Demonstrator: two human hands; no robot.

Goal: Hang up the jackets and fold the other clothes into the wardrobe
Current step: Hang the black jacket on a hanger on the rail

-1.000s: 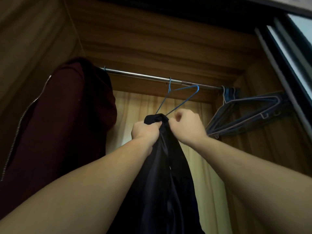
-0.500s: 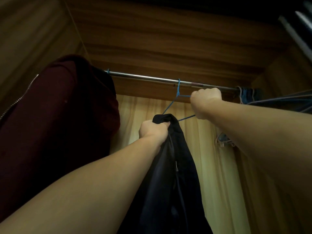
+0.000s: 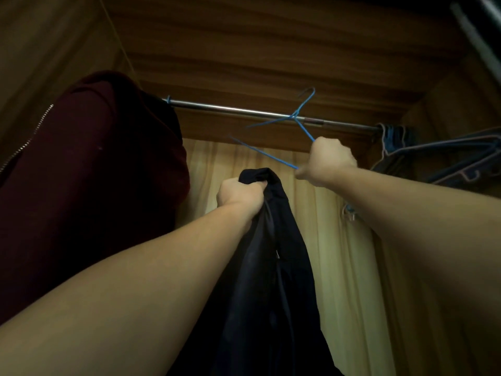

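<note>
Both of our hands are reaching up inside the wardrobe. Our left hand is gripping the bunched top of a dark navy jacket in a closed fist. The jacket is hanging straight down from that fist between our forearms, near us and below the metal rail. Our right hand is curling tightly round one corner of a blue wire hanger. The hanger is tilting up and to the left, and its hook is showing above the rail; we cannot tell whether the hook is touching it. At the far left a maroon zip jacket is hanging on the rail. At the far right a bunch of spare hangers is hanging at the rail's end. Behind everything a pale curtain is hanging.
</note>
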